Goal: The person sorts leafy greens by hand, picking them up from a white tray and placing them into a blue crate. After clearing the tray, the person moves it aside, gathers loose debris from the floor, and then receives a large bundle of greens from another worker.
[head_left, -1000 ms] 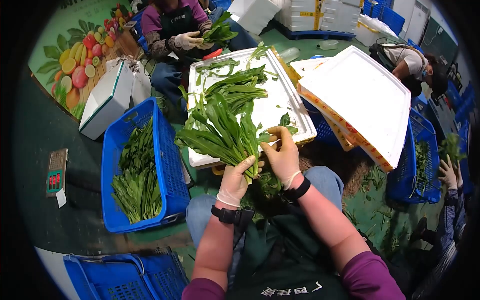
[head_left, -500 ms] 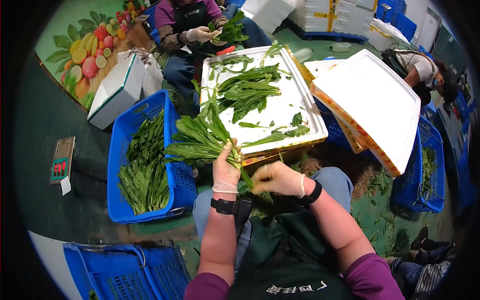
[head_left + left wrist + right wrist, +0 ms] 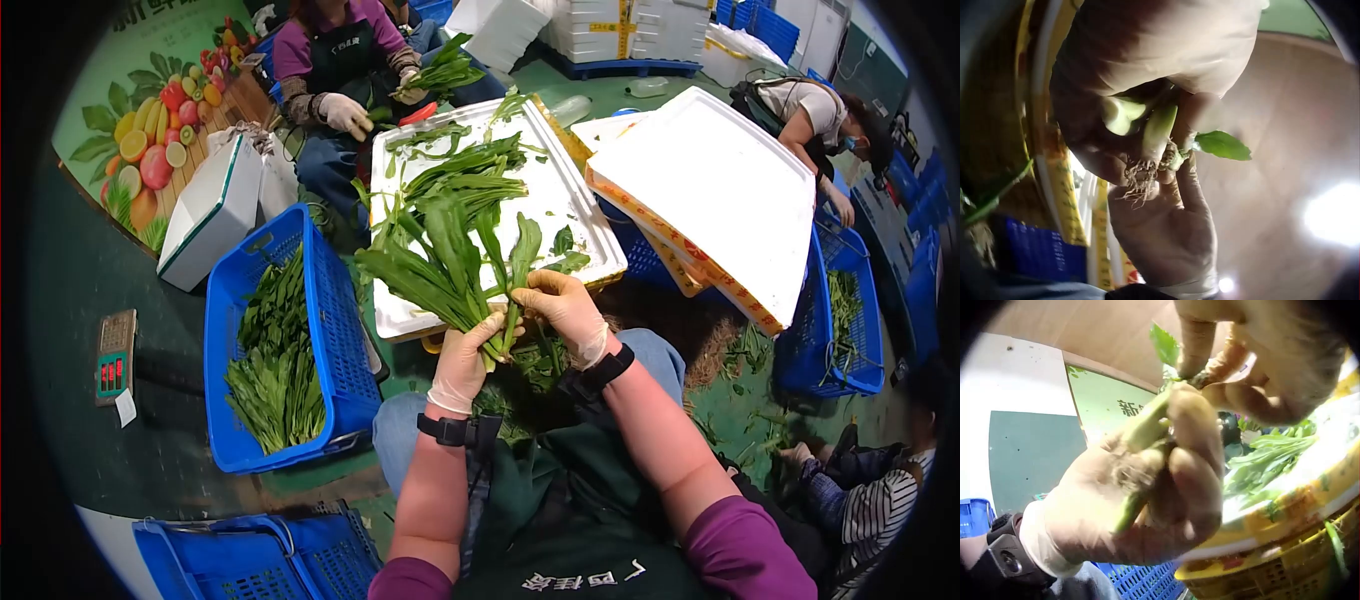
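A bunch of long-leaved greens fans out over the near edge of a white foam lid. Its stem ends are gripped in my gloved left hand. Thin roots and pale stem bases stick out below the fingers in the left wrist view. Beside the bunch, my gloved right hand pinches a single leafy piece between thumb and forefinger. Both hands are close together in the right wrist view, with a small green leaf showing between them. More greens lie on the lid.
At the left stands a blue crate of greens, with a scale beyond it. Stacked foam lids lean at the right near another blue crate. Across from me a person handles greens; others are at the right.
My right hand went down toward my lap, then came back up to the bunch and now pinches a leafy piece. My left hand keeps its hold. The person opposite lowered one hand from their greens.
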`<state>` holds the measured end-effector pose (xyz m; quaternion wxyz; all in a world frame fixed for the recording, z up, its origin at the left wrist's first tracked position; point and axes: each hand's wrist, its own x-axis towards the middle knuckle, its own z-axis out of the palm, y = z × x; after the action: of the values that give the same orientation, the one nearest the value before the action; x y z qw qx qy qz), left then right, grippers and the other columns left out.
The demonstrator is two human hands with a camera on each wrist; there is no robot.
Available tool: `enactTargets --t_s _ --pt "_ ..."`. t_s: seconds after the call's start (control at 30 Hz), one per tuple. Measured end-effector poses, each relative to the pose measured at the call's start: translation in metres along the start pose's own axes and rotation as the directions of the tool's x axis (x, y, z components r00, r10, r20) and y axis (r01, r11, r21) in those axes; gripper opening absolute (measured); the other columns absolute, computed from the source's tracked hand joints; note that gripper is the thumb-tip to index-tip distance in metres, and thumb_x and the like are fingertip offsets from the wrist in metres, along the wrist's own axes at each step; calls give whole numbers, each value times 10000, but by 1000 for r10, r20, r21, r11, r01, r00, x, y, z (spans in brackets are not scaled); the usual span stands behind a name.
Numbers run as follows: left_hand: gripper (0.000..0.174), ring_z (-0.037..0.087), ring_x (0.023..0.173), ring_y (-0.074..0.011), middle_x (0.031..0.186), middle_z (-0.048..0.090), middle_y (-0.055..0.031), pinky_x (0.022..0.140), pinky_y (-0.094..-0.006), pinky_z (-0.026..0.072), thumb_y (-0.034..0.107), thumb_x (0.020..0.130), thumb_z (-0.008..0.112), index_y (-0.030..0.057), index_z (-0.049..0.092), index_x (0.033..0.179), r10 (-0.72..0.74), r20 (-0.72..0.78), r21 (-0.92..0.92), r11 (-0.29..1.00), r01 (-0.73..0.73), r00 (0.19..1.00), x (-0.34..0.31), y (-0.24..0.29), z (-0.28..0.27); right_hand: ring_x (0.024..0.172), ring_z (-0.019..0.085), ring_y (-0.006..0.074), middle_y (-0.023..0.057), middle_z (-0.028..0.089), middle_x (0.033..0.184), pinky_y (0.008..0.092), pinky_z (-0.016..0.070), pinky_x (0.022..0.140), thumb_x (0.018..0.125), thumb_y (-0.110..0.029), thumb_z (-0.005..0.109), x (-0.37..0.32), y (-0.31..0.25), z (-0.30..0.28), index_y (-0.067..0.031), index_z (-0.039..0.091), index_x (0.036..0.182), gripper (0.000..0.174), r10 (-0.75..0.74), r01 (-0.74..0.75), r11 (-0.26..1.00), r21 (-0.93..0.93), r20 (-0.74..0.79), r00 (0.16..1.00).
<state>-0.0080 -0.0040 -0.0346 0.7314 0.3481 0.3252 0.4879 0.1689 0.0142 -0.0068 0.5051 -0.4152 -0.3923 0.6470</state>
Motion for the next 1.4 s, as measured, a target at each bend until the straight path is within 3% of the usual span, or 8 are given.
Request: enactTargets --t_s 0.33,0.6,0.77,0.9,1.03,1.13,1.23,1.4 --pt "387 691 875 -239 1065 668 -133 667 -297 565 60 889 643 -23 532 1251 -119 123 37 993 115 985 0 0 -5 601 547 82 16 600 765 212 431 495 842 -61 691 0 8 6 15 595 1058 249 -73 73 997 -29 1 997" --pt "349 679 952 -263 1103 655 -147 792 -360 577 66 923 598 -27 535 1254 -200 53 -169 964 206 978 0 -3 -5 621 562 97 24 583 757 227 463 557 874 -108 675 -1 2 2 -2 598 1029 203 22 -23 997 70 16 1000" --pt "284 648 1033 -293 1153 624 -156 925 -448 551 43 950 559 -36 539 1222 -78 -48 -321 945 59 996 6 -4 -17 754 631 116 62 651 857 240 486 674 914 -159 647 -3 -4 3 -8 625 1001 176 -19 14 998 62 80 997" --pt "234 649 1009 -280 1148 621 -173 928 -448 547 13 942 556 -49 560 1168 131 -169 -292 940 -176 977 5 1 -18 836 638 132 79 672 963 246 499 732 927 -158 628 -1 0 6 22 611 1121 266 -59 43 993 111 142 988" --pt "245 651 997 -282 1131 636 -181 926 -432 543 15 943 548 -67 554 1174 155 -187 -215 957 -194 970 3 5 -17 828 633 125 80 669 956 251 497 722 930 -153 620 -4 -2 12 22 602 1134 269 -61 45 992 121 132 989" --pt "278 669 937 -268 1103 655 -182 862 -386 564 31 930 556 -84 548 1183 156 -126 -162 971 -176 980 -2 11 -6 778 624 110 62 663 883 237 482 680 923 -159 633 -1 2 10 10 619 1056 216 -94 80 982 168 79 992" --pt "322 683 784 -198 982 685 -156 573 -258 547 100 912 562 -47 555 1198 -16 -59 2 1000 16 998 -9 13 3 629 565 83 11 609 707 214 425 580 879 -147 684 -1 2 10 -17 605 859 153 -37 34 997 -66 -51 998" --pt "256 669 716 -174 923 668 -111 497 -255 509 112 931 558 4 559 1163 -146 -23 10 989 146 989 -7 4 -5 587 553 87 16 587 649 224 410 544 855 -101 696 4 12 7 -10 604 855 130 -51 45 995 -92 -70 996"
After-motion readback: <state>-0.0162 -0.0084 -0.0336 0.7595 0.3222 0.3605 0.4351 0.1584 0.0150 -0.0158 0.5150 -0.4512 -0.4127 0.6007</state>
